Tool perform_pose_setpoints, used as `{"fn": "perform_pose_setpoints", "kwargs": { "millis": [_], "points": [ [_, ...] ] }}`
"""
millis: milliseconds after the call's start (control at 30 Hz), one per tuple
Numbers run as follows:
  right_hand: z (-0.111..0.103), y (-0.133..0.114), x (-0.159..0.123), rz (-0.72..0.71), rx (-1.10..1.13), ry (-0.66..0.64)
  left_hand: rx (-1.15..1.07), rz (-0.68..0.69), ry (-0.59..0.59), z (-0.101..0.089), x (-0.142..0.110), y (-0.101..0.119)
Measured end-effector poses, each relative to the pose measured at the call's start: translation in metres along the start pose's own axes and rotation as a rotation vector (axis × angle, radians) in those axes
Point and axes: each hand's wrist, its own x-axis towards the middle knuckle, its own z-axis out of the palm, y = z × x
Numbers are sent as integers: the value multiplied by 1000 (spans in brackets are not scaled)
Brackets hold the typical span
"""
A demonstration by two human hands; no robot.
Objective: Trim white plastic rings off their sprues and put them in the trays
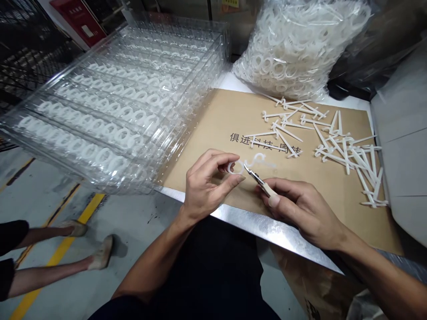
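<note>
Your left hand (pixel 205 184) pinches a white plastic ring (pixel 235 167) between thumb and fingers. Your right hand (pixel 300 213) grips steel-nosed, cream-handled nippers (pixel 258 183), tip at the ring's edge. Above both hands, the tan cardboard sheet (pixel 213 120) reads 俱进科技 in black print.

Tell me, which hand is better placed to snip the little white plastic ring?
Probably the right hand: it holds the small cutters, and their tips sit right beside the white plastic ring. The left hand is pinching that ring, so it looks busy holding it.
</note>
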Motion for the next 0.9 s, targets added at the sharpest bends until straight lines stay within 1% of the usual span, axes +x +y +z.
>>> {"fn": "perform_pose_setpoints", "kwargs": {
  "millis": [300,533,900],
  "points": [
    [0,-2,0,6,21,-17,-61,14,-2,2,-1,-3],
    [0,0,-2,9,27,-16,-11,40,5,1,1,-2],
    [0,3,-3,24,41,-21,-31,42,2,1,1,-2]
  ]
}}
